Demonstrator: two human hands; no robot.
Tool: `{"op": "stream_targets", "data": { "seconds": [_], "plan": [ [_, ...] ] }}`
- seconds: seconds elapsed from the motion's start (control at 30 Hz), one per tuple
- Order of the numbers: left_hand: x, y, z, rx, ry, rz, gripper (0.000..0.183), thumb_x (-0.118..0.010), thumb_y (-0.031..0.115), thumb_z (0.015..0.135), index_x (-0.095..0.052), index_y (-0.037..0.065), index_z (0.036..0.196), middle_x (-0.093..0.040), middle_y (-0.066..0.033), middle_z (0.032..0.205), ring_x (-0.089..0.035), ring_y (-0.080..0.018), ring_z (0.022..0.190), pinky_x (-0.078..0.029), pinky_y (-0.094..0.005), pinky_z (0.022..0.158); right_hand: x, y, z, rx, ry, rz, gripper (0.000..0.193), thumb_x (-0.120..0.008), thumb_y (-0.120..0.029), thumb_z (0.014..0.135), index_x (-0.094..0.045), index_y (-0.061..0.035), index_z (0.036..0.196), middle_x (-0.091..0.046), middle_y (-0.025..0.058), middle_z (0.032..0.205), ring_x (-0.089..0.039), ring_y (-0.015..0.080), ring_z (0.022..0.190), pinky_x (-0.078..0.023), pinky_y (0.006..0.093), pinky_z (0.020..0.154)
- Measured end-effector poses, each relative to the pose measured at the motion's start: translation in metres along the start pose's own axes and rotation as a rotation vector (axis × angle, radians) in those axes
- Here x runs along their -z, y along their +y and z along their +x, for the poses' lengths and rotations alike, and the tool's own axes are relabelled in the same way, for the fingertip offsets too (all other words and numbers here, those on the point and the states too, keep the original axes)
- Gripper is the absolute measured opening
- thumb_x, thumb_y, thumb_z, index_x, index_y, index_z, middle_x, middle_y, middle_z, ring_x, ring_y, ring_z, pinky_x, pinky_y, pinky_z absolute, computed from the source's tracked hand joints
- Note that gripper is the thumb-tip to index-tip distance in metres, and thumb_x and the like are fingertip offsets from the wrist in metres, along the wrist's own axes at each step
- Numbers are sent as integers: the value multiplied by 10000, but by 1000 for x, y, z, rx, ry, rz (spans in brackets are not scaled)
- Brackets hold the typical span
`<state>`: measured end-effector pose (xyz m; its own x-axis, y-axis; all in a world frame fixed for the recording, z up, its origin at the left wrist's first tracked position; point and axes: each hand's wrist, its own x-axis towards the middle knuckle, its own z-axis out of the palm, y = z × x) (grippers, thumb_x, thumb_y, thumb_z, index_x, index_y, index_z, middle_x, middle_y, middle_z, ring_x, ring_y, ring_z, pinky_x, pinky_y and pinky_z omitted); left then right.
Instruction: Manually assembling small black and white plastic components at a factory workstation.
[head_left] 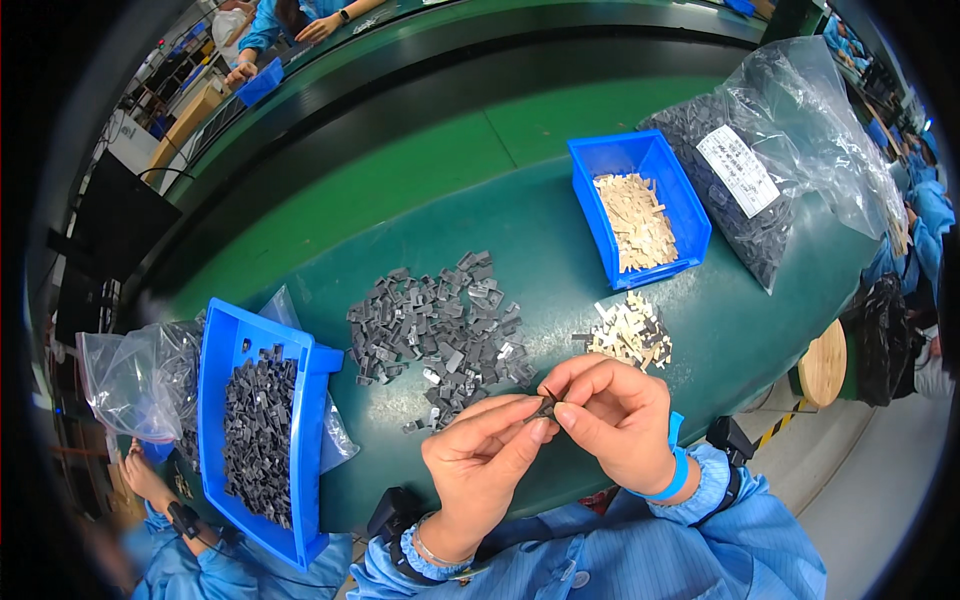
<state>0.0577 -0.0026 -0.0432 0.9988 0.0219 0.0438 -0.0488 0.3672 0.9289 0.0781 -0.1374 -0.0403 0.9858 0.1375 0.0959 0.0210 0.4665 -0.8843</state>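
Observation:
Close to the table's front edge, my left hand (482, 455) pinches a small dark grey plastic part (543, 409) between thumb and forefinger. My right hand (622, 420), with a blue band at its wrist, meets it there, its thumb and fingers closed on the same part. The fingertips hide much of it. Beyond my left hand lies a loose heap of dark grey plastic parts (435, 330). Just past my right hand is a small pile of cream and black strips (632, 332).
A blue bin (212, 400) of dark parts stands at the left. Farther right are another blue bin (592, 225) with cream strips and a clear bag (715, 190) of dark parts. Another person's hand (145, 478) is at lower left; a co-worker (300, 22) sits across the conveyor.

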Motion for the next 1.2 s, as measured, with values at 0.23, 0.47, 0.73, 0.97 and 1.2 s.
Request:
{"op": "stream_targets", "data": {
  "seconds": [0.23,0.47,0.73,0.97,1.2],
  "plan": [
    [0,-2,1,-11,-3,-109,191,-607,-84,759,-610,-66,948,-598,-157,949,-601,-167,767,-503,-262,684,2,6,-1,49,-37,3,92,-577,86,764,-540,52,840,-525,151,1010,-565,159,852,-512,273,728],
    [-1,-4,1,22,19,-233,171,-586,-103,756,-607,-68,922,-601,-157,928,-595,-166,769,-498,-275,689,-1,6,-1,41,-32,0,103,-596,74,752,-543,41,833,-527,146,1003,-565,163,851,-499,282,740],
    [0,1,0,-64,-9,-146,188,-577,-117,756,-599,-77,938,-596,-185,963,-609,-190,800,-513,-290,719,7,0,7,129,-85,-292,116,-638,17,749,-549,16,822,-559,106,907,-562,155,798,-460,280,722],
    [1,0,1,181,-98,-401,190,-578,-69,787,-600,-49,975,-627,-170,884,-628,-206,784,-521,-304,712,15,-8,9,-301,-179,300,48,-602,2,795,-577,30,824,-581,104,813,-603,177,728,-483,267,668],
    [4,-6,1,246,-112,-447,212,-571,-54,797,-584,-42,1008,-636,-163,871,-637,-216,789,-522,-304,709,24,-4,14,-393,-226,407,33,-584,-1,806,-574,31,807,-590,110,782,-613,196,731,-495,291,676]
  ]
}}
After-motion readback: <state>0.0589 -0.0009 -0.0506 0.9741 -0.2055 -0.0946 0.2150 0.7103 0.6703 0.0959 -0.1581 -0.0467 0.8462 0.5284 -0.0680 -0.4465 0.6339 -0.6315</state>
